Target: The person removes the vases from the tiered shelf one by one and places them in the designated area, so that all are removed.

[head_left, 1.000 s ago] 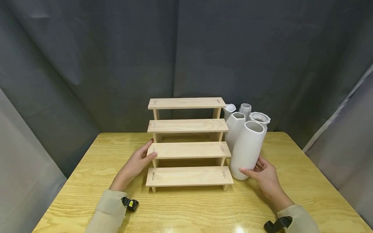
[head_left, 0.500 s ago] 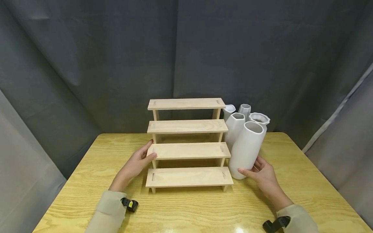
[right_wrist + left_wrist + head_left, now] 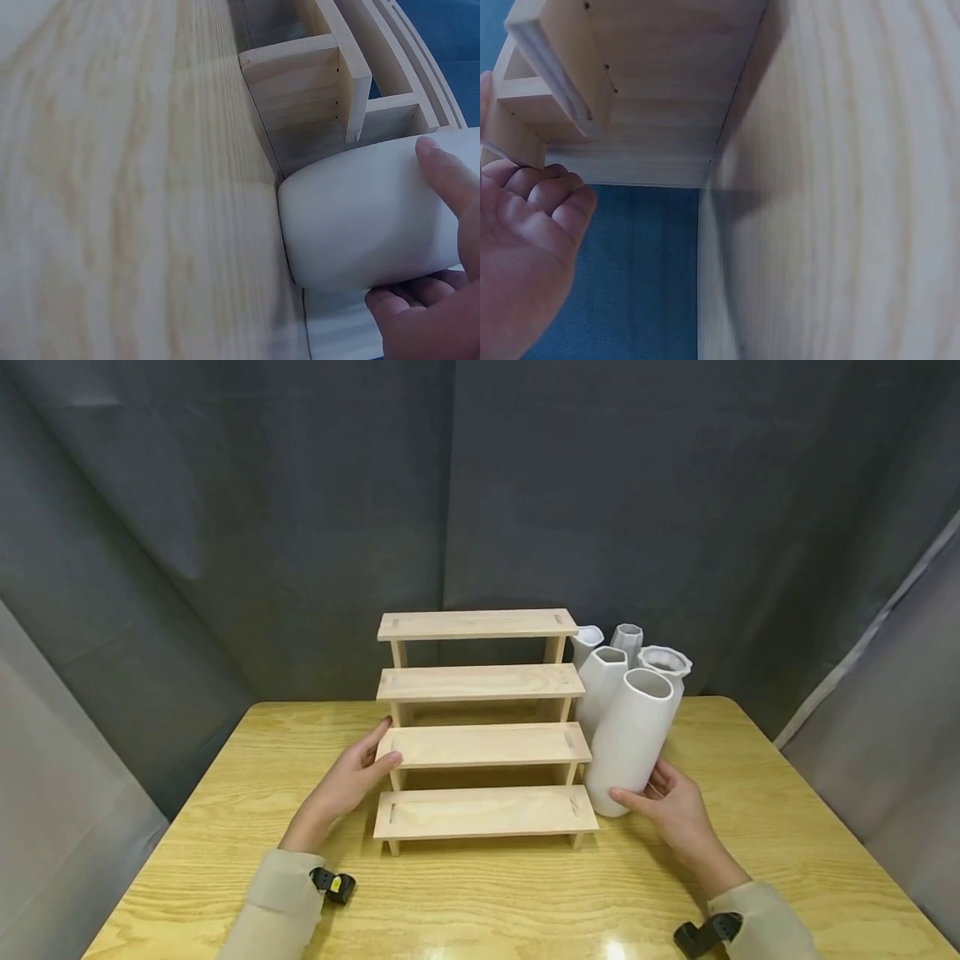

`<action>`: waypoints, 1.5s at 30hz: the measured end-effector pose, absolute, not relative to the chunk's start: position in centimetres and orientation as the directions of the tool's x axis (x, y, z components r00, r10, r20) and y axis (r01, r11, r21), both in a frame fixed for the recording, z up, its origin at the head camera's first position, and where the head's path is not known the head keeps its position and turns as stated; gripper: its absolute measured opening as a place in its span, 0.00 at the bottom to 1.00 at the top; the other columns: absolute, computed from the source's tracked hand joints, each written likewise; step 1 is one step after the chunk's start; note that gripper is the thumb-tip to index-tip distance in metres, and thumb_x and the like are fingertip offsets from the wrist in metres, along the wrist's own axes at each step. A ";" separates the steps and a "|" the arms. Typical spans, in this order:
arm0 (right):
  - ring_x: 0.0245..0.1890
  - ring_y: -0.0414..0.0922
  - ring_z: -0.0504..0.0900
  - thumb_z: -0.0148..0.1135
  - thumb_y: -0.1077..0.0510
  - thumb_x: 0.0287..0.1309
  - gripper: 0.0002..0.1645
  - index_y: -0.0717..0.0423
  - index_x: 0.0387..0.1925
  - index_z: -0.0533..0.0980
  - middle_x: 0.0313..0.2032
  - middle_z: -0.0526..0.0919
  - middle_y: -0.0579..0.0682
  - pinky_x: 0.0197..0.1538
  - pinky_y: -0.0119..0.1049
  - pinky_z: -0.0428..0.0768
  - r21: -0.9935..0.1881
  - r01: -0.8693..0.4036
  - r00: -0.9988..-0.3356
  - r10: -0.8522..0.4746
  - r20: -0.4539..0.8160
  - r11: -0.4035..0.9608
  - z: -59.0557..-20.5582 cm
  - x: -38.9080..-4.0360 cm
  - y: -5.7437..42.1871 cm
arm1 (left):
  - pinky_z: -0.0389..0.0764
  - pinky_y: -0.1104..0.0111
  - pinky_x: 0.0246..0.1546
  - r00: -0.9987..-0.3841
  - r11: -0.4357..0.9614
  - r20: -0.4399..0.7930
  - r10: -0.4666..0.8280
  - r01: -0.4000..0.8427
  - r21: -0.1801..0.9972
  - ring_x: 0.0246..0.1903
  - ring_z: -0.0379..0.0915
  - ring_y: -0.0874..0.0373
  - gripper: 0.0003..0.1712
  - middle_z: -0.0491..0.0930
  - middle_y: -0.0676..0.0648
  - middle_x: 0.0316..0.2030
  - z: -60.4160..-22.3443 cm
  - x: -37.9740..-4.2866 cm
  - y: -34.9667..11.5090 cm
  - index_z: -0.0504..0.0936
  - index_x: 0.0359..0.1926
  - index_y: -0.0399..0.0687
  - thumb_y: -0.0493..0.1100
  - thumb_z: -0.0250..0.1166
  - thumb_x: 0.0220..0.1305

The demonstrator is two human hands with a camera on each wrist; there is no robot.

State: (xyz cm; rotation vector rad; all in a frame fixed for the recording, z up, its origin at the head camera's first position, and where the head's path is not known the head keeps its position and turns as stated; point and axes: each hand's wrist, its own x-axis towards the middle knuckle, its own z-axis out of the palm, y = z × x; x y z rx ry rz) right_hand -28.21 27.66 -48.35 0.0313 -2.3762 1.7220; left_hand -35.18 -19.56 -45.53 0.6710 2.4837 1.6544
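Observation:
A pale wooden stand (image 3: 487, 814) with stepped shelves stands on the table. My left hand (image 3: 341, 789) grips the left end of its second shelf from the bottom, thumb on top; in the left wrist view, the fingers (image 3: 551, 187) curl at the wood. At the stand's right side, my right hand (image 3: 678, 814) holds a tall smooth white vase (image 3: 630, 743) low on its body. The right wrist view has the thumb on one side of this vase (image 3: 360, 217) and fingers on the other. Its base meets the tabletop beside the stand's lowest shelf.
Behind the held vase cluster several other white vases: a faceted one (image 3: 600, 685), a ruffled-rim one (image 3: 666, 662), a narrow one (image 3: 627, 639) and a flared one (image 3: 587, 639). The wooden table (image 3: 480, 902) ends at a dark grey curtain (image 3: 337, 527).
My right hand and the tall vase have shifted slightly left, closer to the stand. The left hand keeps its grip on the shelf end.

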 end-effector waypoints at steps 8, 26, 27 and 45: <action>0.67 0.59 0.66 0.75 0.53 0.55 0.52 0.66 0.73 0.58 0.68 0.66 0.64 0.59 0.27 0.73 -0.941 -0.136 -0.972 0.140 0.187 0.311 -47.0 -27.5 28.1 | 0.49 0.54 0.72 -0.904 0.353 0.183 0.386 0.328 0.876 0.75 0.38 0.50 0.46 0.41 0.50 0.77 -44.7 -35.3 -19.3 0.45 0.79 0.49 0.60 0.56 0.72; 0.66 0.42 0.69 0.71 0.58 0.58 0.47 0.66 0.73 0.58 0.70 0.63 0.64 0.56 0.23 0.72 -0.957 -0.172 -0.953 0.207 0.222 0.235 -44.8 -22.4 27.9 | 0.53 0.55 0.71 -0.893 0.435 0.239 0.382 0.402 0.806 0.74 0.42 0.52 0.37 0.45 0.51 0.76 -45.1 -33.5 -19.5 0.51 0.78 0.49 0.57 0.51 0.76; 0.65 0.41 0.70 0.71 0.59 0.59 0.47 0.66 0.73 0.58 0.69 0.64 0.64 0.57 0.24 0.72 -0.957 -0.180 -0.950 0.210 0.229 0.228 -44.6 -22.1 27.9 | 0.54 0.54 0.71 -0.895 0.451 0.242 0.373 0.404 0.796 0.74 0.43 0.53 0.37 0.46 0.52 0.76 -45.0 -33.3 -19.5 0.53 0.77 0.50 0.57 0.51 0.76; 0.58 0.40 0.78 0.64 0.65 0.64 0.31 0.71 0.65 0.67 0.60 0.77 0.61 0.54 0.29 0.77 -0.918 -0.340 -0.922 0.120 0.369 0.205 -42.0 -19.3 24.1 | 0.75 0.51 0.58 -0.912 0.658 0.313 0.264 0.408 0.633 0.55 0.75 0.43 0.30 0.56 0.49 0.73 -44.1 -30.3 -18.7 0.68 0.72 0.47 0.49 0.59 0.73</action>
